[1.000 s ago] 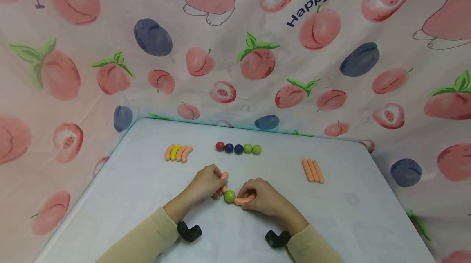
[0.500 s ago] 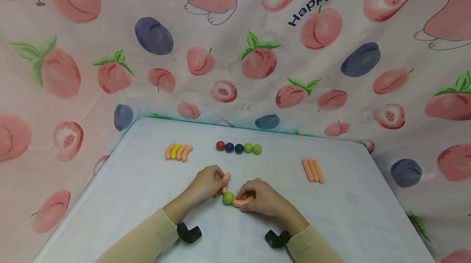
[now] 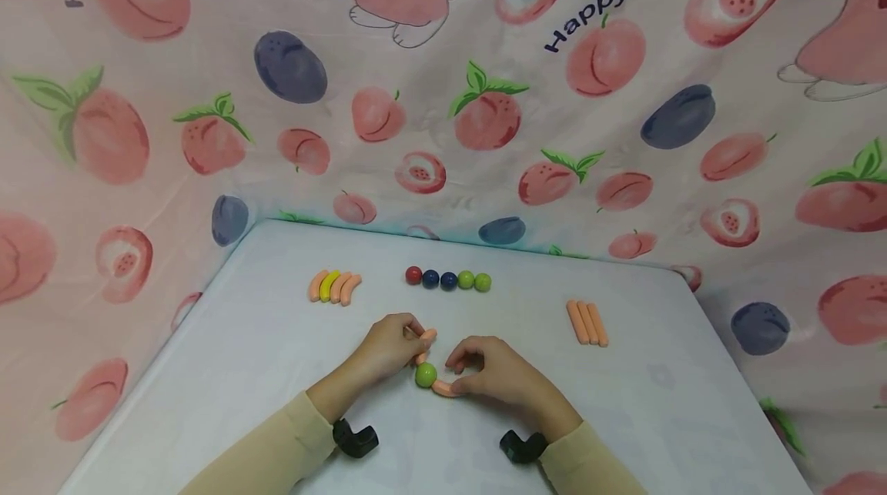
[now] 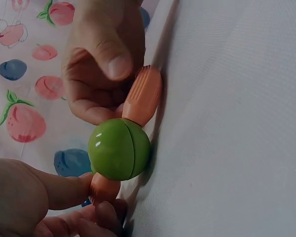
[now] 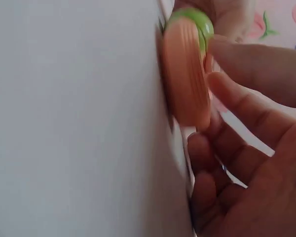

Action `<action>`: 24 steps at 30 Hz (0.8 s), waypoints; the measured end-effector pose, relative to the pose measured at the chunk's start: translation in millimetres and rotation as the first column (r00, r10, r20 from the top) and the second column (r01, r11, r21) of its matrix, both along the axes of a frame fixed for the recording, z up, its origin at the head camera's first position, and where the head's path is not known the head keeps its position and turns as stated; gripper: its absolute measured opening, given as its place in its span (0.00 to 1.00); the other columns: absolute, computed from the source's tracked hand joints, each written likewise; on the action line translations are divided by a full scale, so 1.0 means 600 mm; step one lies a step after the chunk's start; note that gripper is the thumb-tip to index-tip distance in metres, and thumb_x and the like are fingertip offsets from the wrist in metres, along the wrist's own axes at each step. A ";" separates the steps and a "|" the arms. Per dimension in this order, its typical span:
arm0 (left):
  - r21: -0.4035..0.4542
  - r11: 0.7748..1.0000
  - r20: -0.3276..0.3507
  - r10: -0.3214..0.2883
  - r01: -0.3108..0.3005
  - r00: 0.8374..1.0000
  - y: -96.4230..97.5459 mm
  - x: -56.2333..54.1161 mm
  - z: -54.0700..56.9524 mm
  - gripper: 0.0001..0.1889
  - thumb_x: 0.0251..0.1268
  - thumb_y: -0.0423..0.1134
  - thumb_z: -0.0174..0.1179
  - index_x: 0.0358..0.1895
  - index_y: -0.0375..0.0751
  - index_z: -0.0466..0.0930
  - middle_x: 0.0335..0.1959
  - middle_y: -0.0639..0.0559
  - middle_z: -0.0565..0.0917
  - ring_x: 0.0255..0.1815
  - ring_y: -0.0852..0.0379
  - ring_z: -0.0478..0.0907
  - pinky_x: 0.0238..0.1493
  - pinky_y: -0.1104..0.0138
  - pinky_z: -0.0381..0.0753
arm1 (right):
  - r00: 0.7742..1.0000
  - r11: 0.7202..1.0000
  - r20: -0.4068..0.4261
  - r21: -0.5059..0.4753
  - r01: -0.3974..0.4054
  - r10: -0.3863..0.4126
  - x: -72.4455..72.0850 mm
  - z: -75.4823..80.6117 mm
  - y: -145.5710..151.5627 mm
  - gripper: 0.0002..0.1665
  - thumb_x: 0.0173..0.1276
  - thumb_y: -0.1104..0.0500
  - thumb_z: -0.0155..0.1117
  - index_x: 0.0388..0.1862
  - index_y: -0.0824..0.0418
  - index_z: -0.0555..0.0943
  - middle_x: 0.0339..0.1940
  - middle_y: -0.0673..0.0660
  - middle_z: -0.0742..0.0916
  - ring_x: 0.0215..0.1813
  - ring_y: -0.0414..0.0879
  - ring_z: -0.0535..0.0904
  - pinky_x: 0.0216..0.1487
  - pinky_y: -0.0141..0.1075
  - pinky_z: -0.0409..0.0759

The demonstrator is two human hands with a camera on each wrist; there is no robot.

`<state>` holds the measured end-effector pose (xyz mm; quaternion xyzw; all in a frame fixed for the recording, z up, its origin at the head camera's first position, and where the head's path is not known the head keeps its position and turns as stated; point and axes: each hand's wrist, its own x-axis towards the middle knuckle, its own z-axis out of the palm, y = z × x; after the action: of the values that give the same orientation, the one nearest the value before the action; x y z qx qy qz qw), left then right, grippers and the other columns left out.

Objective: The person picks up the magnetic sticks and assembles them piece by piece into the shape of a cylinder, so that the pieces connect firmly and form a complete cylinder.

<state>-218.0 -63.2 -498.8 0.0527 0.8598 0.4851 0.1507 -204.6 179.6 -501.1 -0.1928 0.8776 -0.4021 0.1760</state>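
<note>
A glossy green ball sits on the white table between both hands, a seam running round it in the left wrist view. My left hand pinches a small salmon-orange curved piece that meets the ball on its far side. A second curved orange piece joins the ball at the near right and lies on the table. Its ribbed side fills the middle of the right wrist view. My right hand is beside that piece, fingers spread from the thumb, which touches or nearly touches its end.
Behind the hands stands a row of balls, red, dark blue and green. Curved pieces, orange and one yellow, lie at the back left. Straight orange sticks lie at the right. A fruit-print cloth hangs behind the table.
The right fingers have opened off the near curved piece. The green ball and its pieces have shifted slightly left and toward me. The left hand keeps its pinch.
</note>
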 end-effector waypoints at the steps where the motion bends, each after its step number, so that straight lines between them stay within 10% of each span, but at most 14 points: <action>1: 0.004 1.000 0.004 -0.001 0.001 1.000 -0.001 0.000 0.000 0.11 0.75 0.44 0.68 0.46 0.39 0.84 0.27 0.51 0.86 0.27 0.57 0.79 0.32 0.66 0.75 | 1.000 0.999 0.009 -0.015 0.029 -0.029 -0.004 0.000 0.002 0.12 0.65 0.54 0.81 0.47 0.48 0.89 0.43 0.46 0.89 0.48 0.44 0.82 0.52 0.36 0.80; 5: 0.016 1.000 0.018 -0.004 0.004 1.000 -0.003 -0.001 -0.001 0.09 0.73 0.40 0.68 0.48 0.39 0.84 0.29 0.50 0.86 0.28 0.57 0.81 0.32 0.67 0.76 | 0.978 0.977 -0.011 -0.052 0.206 -0.207 -0.030 0.000 0.016 0.10 0.69 0.60 0.78 0.47 0.53 0.89 0.40 0.50 0.88 0.43 0.45 0.82 0.44 0.34 0.81; 13: 0.032 0.999 0.018 -0.001 0.001 1.000 -0.009 0.000 -0.004 0.10 0.74 0.40 0.68 0.50 0.38 0.84 0.29 0.50 0.86 0.29 0.56 0.82 0.32 0.66 0.76 | 0.867 0.867 -0.056 -0.099 0.489 -0.495 -0.116 -0.002 0.030 0.13 0.70 0.60 0.76 0.51 0.59 0.87 0.44 0.56 0.88 0.41 0.47 0.82 0.36 0.35 0.82; 24: 0.002 1.000 0.001 -0.005 0.005 1.000 -0.006 -0.002 -0.006 0.11 0.74 0.43 0.69 0.49 0.39 0.85 0.29 0.50 0.84 0.29 0.56 0.79 0.32 0.65 0.74 | 0.808 0.804 0.009 -0.097 0.587 -0.589 -0.186 -0.005 0.024 0.31 0.70 0.59 0.75 0.71 0.56 0.79 0.64 0.64 0.83 0.44 0.50 0.82 0.38 0.34 0.84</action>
<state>-219.0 -66.6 -502.7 0.0545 0.8591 0.4855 0.1524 -316.2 194.1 -503.9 0.0758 0.8759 -0.4759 0.0238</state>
